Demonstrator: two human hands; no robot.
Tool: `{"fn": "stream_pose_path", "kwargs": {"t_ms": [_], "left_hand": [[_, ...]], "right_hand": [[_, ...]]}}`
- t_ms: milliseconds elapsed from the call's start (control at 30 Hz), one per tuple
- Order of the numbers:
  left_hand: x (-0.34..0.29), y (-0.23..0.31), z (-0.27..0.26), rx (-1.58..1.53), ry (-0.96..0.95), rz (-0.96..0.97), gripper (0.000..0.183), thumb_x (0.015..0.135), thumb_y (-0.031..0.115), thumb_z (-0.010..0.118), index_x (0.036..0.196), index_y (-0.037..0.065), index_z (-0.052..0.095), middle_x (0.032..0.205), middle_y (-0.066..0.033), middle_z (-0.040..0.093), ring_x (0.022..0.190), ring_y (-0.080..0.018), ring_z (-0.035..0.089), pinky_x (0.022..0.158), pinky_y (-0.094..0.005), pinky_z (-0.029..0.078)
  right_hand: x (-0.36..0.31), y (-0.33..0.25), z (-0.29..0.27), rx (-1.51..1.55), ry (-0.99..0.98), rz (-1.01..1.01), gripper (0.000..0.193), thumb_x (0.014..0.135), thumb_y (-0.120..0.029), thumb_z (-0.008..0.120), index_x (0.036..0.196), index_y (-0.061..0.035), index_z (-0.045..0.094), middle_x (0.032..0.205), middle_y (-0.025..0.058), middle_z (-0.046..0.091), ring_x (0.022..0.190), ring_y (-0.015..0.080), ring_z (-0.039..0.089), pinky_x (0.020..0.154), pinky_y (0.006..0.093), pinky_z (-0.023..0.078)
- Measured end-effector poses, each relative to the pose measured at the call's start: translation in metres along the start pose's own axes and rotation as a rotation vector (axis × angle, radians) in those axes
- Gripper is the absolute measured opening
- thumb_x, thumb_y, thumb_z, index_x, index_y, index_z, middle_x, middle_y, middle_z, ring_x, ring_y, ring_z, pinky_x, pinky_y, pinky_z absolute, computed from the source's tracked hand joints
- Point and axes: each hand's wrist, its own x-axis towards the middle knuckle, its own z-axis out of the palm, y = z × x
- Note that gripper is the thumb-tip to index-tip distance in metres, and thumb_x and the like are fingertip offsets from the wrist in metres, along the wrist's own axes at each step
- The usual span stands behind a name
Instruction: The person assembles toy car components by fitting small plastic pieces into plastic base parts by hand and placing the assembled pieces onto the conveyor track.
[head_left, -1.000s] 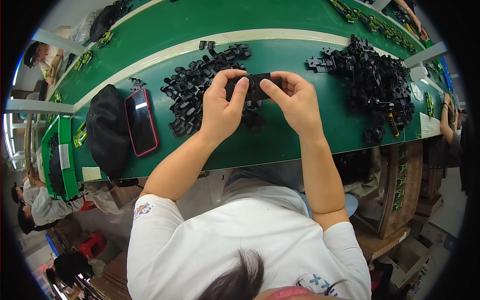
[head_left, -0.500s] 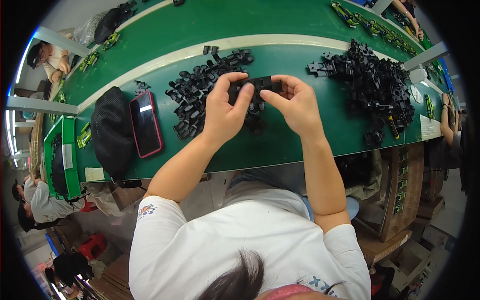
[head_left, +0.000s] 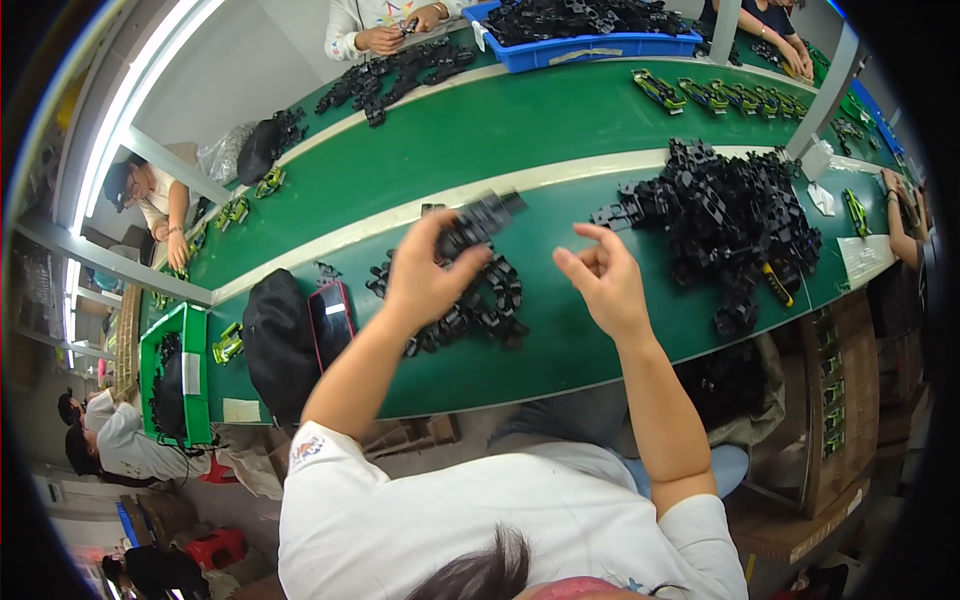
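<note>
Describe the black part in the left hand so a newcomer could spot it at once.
On the near green bench, above the smaller black parts pile, the left hand lifts a black plastic part. Unlike its neighbours, it is off the surface, pinched in fingers.

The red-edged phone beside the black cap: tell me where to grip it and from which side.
Grip the phone across its two long edges, coming from above. It lies flat, screen up, on the green table. The black cap crowds its left edge, so the right side, toward the pile of black parts, gives more finger room.
</note>
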Motion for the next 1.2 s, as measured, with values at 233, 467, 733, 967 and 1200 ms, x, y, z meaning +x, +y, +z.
{"fn": "stream_pose_path", "kwargs": {"t_ms": [233, 467, 733, 967, 1200], "left_hand": [[0.177, -0.180, -0.089, 0.508, 0.395, -0.158, 0.056, 0.072, 0.040, 0.076, 0.109, 0.000, 0.061, 0.096, -0.0195, 0.066, 0.089, -0.0321, 0.065, 0.081, -0.0367, 0.049], [0.246, -0.344, -0.114, 0.665, 0.548, -0.737, 0.067, 0.069, 0.051, 0.075, 0.123, 0.015, 0.059, 0.114, -0.0203, 0.063, 0.111, -0.0344, 0.055, 0.094, -0.0419, 0.046], [0.293, -0.367, -0.119, 0.556, 0.679, -0.696, 0.088, 0.068, 0.040, 0.073, 0.139, 0.004, 0.036, 0.136, -0.0307, 0.034, 0.116, -0.0419, 0.048, 0.099, -0.0409, 0.042], [0.264, -0.318, -0.082, 1.057, 0.309, -0.249, 0.120, 0.055, 0.078, 0.070, 0.142, 0.006, 0.030, 0.145, -0.0274, 0.023, 0.134, -0.0435, 0.027, 0.105, -0.0522, 0.032], [0.280, -0.336, -0.093, 1.215, 0.451, -0.334, 0.096, 0.070, 0.059, 0.071, 0.139, 0.005, 0.031, 0.144, -0.0314, 0.022, 0.132, -0.0476, 0.026, 0.101, -0.0595, 0.033]], "right_hand": [[-0.022, 0.042, -0.009, -0.356, -0.033, -0.127, 0.030, 0.074, -0.015, 0.077, 0.097, -0.0022, 0.063, 0.066, 0.0047, 0.060, 0.052, 0.0128, 0.054, 0.051, 0.0246, 0.045], [-0.016, 0.037, -0.009, -0.363, 0.102, -0.054, 0.017, 0.071, -0.006, 0.077, 0.080, -0.0001, 0.063, 0.065, 0.0055, 0.060, 0.048, 0.0096, 0.053, 0.044, 0.0214, 0.042], [-0.005, 0.034, 0.003, -0.477, 0.121, -0.077, 0.011, 0.071, -0.001, 0.071, 0.071, -0.0026, 0.060, 0.058, 0.0029, 0.054, 0.043, 0.0090, 0.047, 0.040, 0.0214, 0.033], [-0.004, 0.034, 0.002, -0.478, 0.133, -0.089, 0.011, 0.073, 0.000, 0.070, 0.069, -0.0033, 0.060, 0.057, 0.0026, 0.054, 0.043, 0.0098, 0.047, 0.040, 0.0224, 0.034], [-0.005, 0.029, 0.001, -0.454, 0.129, -0.120, 0.012, 0.074, -0.002, 0.071, 0.070, -0.0037, 0.060, 0.063, 0.0054, 0.059, 0.049, 0.0153, 0.055, 0.046, 0.0262, 0.042]]}}
